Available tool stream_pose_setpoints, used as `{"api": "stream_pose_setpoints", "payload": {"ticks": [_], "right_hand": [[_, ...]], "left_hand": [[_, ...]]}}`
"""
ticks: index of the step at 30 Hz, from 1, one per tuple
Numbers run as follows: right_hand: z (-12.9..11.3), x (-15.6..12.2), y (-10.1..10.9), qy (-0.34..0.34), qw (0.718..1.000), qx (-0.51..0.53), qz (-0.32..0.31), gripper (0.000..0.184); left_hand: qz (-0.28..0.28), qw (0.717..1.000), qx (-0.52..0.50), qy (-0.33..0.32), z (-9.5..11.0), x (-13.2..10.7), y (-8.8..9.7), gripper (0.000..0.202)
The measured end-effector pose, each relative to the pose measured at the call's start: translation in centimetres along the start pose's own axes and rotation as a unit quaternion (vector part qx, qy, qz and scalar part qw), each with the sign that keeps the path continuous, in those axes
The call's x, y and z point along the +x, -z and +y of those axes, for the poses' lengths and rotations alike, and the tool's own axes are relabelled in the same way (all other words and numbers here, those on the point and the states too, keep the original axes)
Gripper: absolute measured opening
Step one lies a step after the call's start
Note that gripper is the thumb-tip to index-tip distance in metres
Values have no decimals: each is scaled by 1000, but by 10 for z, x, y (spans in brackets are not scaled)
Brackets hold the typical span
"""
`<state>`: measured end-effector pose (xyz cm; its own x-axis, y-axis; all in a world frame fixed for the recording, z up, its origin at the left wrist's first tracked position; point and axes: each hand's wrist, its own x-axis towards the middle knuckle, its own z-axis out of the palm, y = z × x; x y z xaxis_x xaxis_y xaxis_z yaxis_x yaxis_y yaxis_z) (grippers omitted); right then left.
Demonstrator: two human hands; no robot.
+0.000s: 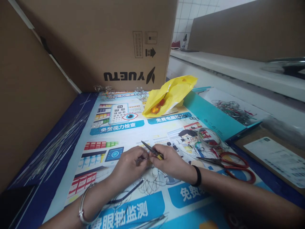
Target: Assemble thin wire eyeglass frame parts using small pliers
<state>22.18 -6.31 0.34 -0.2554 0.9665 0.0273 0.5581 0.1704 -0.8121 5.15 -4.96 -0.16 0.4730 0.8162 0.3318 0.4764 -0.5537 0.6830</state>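
Observation:
My right hand (172,163) grips thin pliers (149,149) with a yellow handle, their dark tips pointing up and left. My left hand (128,167) pinches a small wire piece (142,161) right against the pliers; what exactly it is stays hidden between my fingers. Both hands meet over a printed poster (114,127) that covers the table. A tangle of thin wire (152,181) lies on the poster just below my hands. My left wrist wears a silver bangle, my right a black band.
Red-handled scissors (228,163) lie right of my hands beside a wire coil (209,136). A yellow bag (170,93) sits behind, before a large cardboard box (107,41). Straight wires (54,149) lie at left. A tray of wire scraps (232,111) is at right.

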Motion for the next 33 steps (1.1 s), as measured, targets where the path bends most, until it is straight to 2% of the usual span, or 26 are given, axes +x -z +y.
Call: {"api": "stream_pose_setpoints", "payload": {"ticks": [5, 8, 12, 15, 18, 21, 24, 28, 33], "right_hand": [[0, 0, 5, 22, 1000, 15, 3, 6], [1, -2, 14, 31, 999, -17, 11, 6], [2, -4, 28, 122, 986, -108, 26, 10], [-1, -7, 37, 183, 960, -212, 18, 10], [-6, -11, 42, 196, 916, -350, -20, 10], [-10, -16, 41, 204, 863, -461, -1, 10], [-10, -19, 37, 219, 827, -517, 29, 11], [-11, -20, 34, 220, 800, -555, 53, 12], [-10, -19, 31, 227, 790, -567, 62, 8]], "left_hand": [[9, 1000, 13, 24, -1, 0, 5, 14], [11, 999, 4, 40, -2, 1, 9, 14], [17, 999, -13, 38, -4, 2, 12, 14], [20, 999, -15, 40, -3, 2, 14, 12], [14, 998, -25, 59, -3, 2, 14, 11], [17, 996, -42, 80, -4, 2, 14, 8], [21, 994, -54, 91, -6, 2, 12, 7], [27, 994, -55, 95, -7, 2, 11, 7], [22, 994, -39, 102, -5, 2, 11, 7]]}}
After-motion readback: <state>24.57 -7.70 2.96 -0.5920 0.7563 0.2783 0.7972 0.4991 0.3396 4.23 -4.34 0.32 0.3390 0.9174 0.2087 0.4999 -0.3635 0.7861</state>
